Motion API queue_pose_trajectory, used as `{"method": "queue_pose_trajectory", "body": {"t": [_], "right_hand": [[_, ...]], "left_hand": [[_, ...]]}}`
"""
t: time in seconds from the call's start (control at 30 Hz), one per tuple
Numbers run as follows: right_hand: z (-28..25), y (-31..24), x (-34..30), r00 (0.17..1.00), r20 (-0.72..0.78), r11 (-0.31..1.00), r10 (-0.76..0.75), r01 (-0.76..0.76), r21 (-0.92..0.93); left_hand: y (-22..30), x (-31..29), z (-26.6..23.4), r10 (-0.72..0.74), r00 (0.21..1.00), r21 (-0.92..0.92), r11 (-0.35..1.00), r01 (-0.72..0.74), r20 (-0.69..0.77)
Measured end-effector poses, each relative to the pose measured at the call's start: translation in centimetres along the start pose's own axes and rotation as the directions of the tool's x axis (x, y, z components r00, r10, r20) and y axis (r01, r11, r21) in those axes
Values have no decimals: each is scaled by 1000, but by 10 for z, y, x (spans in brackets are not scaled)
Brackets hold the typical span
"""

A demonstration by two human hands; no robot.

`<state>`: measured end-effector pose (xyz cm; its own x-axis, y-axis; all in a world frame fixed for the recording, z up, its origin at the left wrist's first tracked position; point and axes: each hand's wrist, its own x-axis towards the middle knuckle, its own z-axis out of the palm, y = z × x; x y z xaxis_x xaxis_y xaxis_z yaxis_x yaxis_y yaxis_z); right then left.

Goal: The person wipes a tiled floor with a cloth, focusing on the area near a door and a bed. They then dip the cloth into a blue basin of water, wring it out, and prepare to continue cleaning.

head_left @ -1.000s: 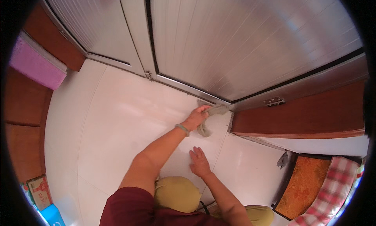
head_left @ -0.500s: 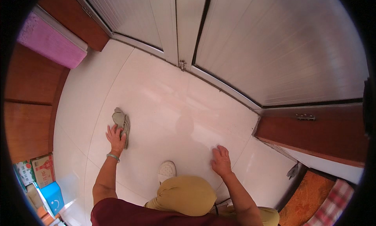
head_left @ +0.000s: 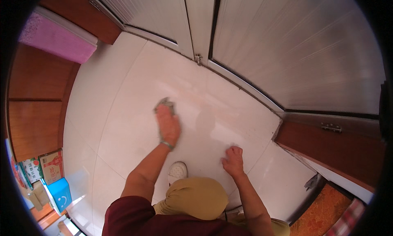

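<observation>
My left hand (head_left: pixel 168 123), smeared by motion, presses a grey-green cloth (head_left: pixel 166 101) against the pale tiled floor (head_left: pixel 135 109). Most of the cloth is hidden under the hand; only a crumpled part shows beyond the fingers. A green bangle (head_left: pixel 167 144) circles that wrist. To the right, my right hand (head_left: pixel 233 161) hovers over or rests on the floor; which of the two, I cannot tell. Its fingers bend loosely, the thumb stands apart, and nothing shows in it.
Pale ribbed doors (head_left: pixel 294 51) with a small latch (head_left: pixel 198 59) line the far side. Wooden cabinets (head_left: pixel 37 82) and a pink cloth cover (head_left: pixel 61 37) stand left, cartons (head_left: pixel 51 166) and a blue box (head_left: pixel 60 195) near left. An orange patterned cloth (head_left: pixel 317 211) lies near right. My shoe (head_left: pixel 178 171) is close.
My left hand has swept the cloth to the right and slightly farther away across the floor. The right hand has barely moved, while the whole view has shifted a little.
</observation>
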<state>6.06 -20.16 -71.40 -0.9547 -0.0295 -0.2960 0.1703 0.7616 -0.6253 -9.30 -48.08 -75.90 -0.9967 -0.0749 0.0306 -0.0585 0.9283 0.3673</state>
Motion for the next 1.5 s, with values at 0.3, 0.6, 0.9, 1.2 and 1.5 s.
{"method": "queue_pose_trajectory", "body": {"t": [0.3, 0.6, 0.9, 1.2, 1.5], "right_hand": [[8, -6, -21, 998, 7, 998, -66, 66, -9], [8, 4, -9, 971, -173, 984, -167, 153, -90], [-20, -74, 110, 903, -174, 909, -394, 355, -217], [41, -101, 195, 925, -157, 902, -347, 283, -326], [54, -93, 201, 924, -96, 837, -371, 287, -466]], "left_hand": [[174, -39, 71, 589, 794, -299, 792, -532, 147], [165, 28, 8, 376, 698, -664, -238, 709, 610], [-93, 127, -124, -444, 896, -988, 133, 80, 13], [-191, 100, -86, -338, 931, 51, 936, 347, -140], [-234, 267, -38, -280, 958, 78, 956, 284, -61]]}}
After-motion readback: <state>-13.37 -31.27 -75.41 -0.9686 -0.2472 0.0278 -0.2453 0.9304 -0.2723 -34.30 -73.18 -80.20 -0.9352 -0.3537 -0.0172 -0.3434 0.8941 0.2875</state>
